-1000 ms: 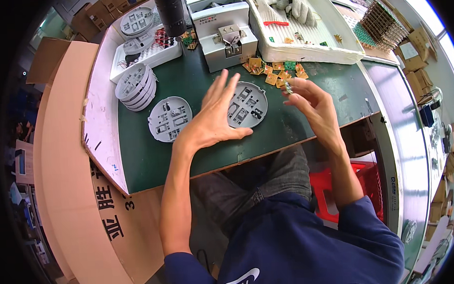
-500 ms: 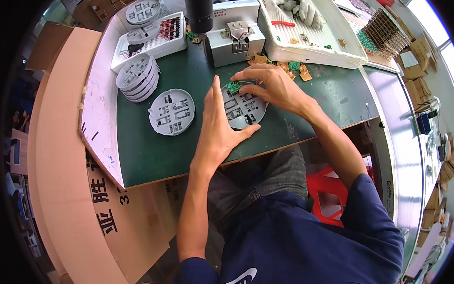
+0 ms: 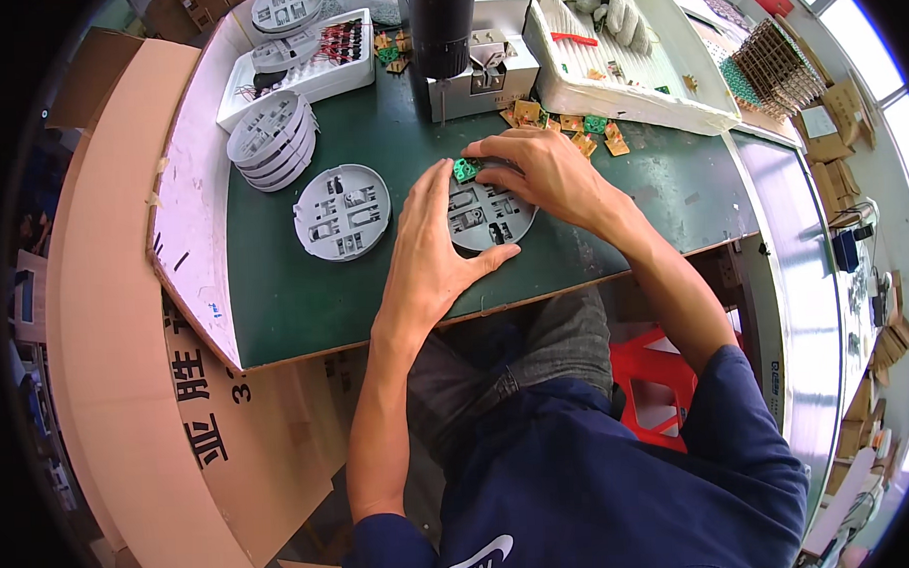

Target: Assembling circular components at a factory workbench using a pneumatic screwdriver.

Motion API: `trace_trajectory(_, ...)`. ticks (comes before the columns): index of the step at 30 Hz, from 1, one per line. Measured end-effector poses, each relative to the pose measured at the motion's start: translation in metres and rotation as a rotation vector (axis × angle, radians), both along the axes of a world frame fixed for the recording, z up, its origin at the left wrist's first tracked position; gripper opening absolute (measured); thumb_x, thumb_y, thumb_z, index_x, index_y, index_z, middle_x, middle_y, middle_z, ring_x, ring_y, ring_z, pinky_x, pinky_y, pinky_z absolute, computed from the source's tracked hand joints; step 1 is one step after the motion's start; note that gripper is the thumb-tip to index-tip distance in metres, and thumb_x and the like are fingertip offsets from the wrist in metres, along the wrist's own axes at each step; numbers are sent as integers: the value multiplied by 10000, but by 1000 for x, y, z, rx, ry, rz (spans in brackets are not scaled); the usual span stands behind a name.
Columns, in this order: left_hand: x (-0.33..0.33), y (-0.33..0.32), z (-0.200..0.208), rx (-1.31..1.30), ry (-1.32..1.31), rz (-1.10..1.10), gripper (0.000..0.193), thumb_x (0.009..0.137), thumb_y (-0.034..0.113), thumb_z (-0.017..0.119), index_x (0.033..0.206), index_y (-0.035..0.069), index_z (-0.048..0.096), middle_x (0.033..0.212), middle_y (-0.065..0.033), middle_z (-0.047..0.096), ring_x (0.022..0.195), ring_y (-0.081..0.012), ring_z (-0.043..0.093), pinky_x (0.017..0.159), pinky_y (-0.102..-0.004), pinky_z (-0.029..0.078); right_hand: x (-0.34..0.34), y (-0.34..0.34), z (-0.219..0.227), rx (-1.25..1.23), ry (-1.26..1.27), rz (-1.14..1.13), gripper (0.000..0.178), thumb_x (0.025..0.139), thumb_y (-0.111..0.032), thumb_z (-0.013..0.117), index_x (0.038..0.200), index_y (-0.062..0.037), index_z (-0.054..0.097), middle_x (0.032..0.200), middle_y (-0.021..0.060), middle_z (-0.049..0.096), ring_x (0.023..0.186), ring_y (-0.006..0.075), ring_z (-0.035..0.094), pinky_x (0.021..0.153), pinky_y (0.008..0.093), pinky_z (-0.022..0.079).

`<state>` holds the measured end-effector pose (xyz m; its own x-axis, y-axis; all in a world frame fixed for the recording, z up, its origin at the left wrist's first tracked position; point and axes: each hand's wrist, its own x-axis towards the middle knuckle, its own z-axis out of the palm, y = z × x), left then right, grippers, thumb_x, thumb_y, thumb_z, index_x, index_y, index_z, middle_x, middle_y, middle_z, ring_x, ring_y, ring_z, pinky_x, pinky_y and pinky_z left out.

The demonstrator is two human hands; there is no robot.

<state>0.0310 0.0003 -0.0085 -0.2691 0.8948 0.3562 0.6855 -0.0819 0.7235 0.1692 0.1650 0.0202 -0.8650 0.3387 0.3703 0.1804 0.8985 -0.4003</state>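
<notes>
On the green tabletop, a round grey plastic housing (image 3: 489,221) with moulded slots lies partly under both my hands. My left hand (image 3: 421,250) curves round its left side, fingers along the rim and thumb at the near edge. Over the far rim, my right hand (image 3: 551,175) pinches a small green circuit board (image 3: 466,170) between thumb and fingers. The left fingertips are close beside that board; whether they touch it I cannot tell. To the left lies a second round grey housing (image 3: 342,213), face up and apart from my hands.
Stacked grey housings (image 3: 272,140) stand at the left, before a white foam tray (image 3: 352,72) of wired parts. A metal fixture (image 3: 488,88) sits behind a black cylinder (image 3: 441,29). Small boards (image 3: 579,129) lie scattered near a white tray (image 3: 659,107) holding gloves.
My left fingers have bent in towards the green board and the housing's rim. The right hand keeps its pinch on the board. The whole view has shifted slightly.
</notes>
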Motion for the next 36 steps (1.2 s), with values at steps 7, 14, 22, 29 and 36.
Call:
trace_trajectory(7, 1, -1, 2, -20, 37, 1, 1014, 714, 337, 937, 1502, -40, 421, 1523, -195, 460, 1393, -351, 486, 1161, -426, 419, 3, -4, 3, -9, 2, -8, 326, 936, -211, 726, 1206, -28, 720, 1055, 188, 745, 984, 364, 711, 875, 444, 553)
trace_trajectory(14, 1, -2, 5, -46, 42, -12, 994, 723, 328, 929, 1497, -54, 435, 1533, -190, 445, 1398, -352, 480, 1161, -428, 416, 8, -10, 4, -27, 26, -45, 313, 932, -203, 730, 1197, -35, 723, 1059, 196, 741, 983, 374, 710, 876, 440, 555)
trace_trajectory(22, 0, 0, 4, -29, 72, -23, 962, 729, 368, 920, 1451, -89, 478, 1521, -229, 430, 1389, -403, 463, 1138, -472, 431, 6, -4, -6, -52, 113, -20, 222, 912, -163, 743, 1094, -35, 738, 1078, 163, 743, 1024, 361, 705, 896, 429, 554)
trace_trajectory(29, 1, -1, 3, -30, 93, -27, 970, 746, 433, 902, 1444, -94, 483, 1527, -232, 424, 1393, -406, 456, 1140, -482, 425, 5, -4, -6, -5, 96, -20, 141, 899, -141, 745, 993, -38, 722, 1042, 134, 731, 1017, 336, 675, 899, 426, 529)
trace_trajectory(36, 10, 1, 0, -24, 242, 54, 1006, 782, 611, 806, 1431, -93, 500, 1540, -247, 417, 1372, -422, 468, 1129, -495, 420, 8, -10, -4, 38, 73, 23, 157, 932, -168, 721, 1028, -47, 747, 1057, 131, 722, 996, 333, 664, 891, 434, 525)
